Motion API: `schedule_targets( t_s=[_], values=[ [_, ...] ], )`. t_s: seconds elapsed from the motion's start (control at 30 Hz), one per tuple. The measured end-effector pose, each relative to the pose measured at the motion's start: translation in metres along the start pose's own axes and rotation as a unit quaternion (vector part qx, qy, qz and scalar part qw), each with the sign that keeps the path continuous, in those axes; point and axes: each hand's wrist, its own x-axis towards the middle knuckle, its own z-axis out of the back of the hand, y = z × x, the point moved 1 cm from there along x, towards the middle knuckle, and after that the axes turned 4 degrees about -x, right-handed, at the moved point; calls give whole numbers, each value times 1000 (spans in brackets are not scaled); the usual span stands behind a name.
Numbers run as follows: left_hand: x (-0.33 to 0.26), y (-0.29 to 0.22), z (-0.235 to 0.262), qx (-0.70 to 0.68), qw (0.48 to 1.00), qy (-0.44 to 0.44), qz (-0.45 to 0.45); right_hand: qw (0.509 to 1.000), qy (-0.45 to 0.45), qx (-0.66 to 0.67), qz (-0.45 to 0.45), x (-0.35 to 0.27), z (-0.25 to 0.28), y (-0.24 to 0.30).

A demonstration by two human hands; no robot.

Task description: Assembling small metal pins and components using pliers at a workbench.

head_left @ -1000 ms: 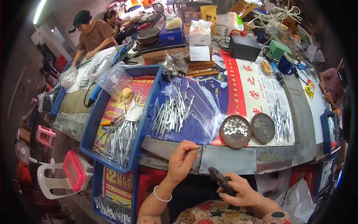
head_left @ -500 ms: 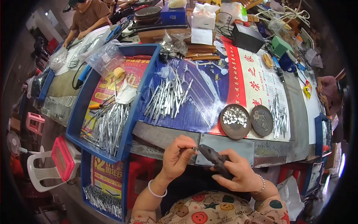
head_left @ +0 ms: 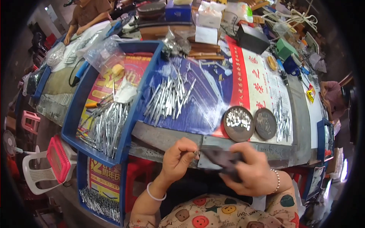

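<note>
nearest to the person's patterned shirt [head_left: 207,211], the work in hand seems to be in the middle of one piece: a tiny piece [head_left: 196,154] is held up and a dark plier-like tool [head_left: 219,156] is brought close to it. whether this piece is finished cannot be told; it is too small and mostly covered by fingertips. the left hand [head_left: 178,161] pinches it between thumb and forefinger. the right hand [head_left: 251,169] wraps around the tool's handles, but blur hides how tightly they are squeezed. the piece lies at the tips of the left fingers, and the tool's nose is at three o'clock from it, just beside; real contact cannot be told.

taking the hands as the centre of the clock, a lower blue tray with silver strips [head_left: 99,205] stands at eight o'clock. at one o'clock, near, a brown dish [head_left: 238,138] holds many loose shiny bits, so probably much work is left. just beside it, between one and two, a smaller dish [head_left: 266,137] holds fine pieces. a loose heap of strips [head_left: 282,121] lies at two o'clock, another pile [head_left: 169,97] at eleven. which of these heaps are done, one cannot say. farther, a co-worker [head_left: 86,17] leans over a table between ten and eleven.
</note>
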Motion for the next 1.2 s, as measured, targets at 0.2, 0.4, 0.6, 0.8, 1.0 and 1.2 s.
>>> schedule_targets(
  t_s=[0.2,0.4,0.6,0.8,1.0,1.2],
  values=[
    [3,2,3,-13,1000,19,2,994,88,-6,-67,-1,-7,4],
    [-24,-16,-9,-158,978,-93,102,987,120,61,-93,-32,-5,3],
    [-47,-27,-20,-233,942,-134,199,980,175,42,-82,-62,-28,2],
    [-60,-42,-31,-256,916,-167,259,985,167,18,-43,-70,-33,7],
    [-66,-49,-38,-256,897,-193,303,987,158,-10,-15,-73,-32,8],
    [-67,-51,-40,-240,901,-180,314,988,153,-23,-14,-75,-33,5]
  ],
)
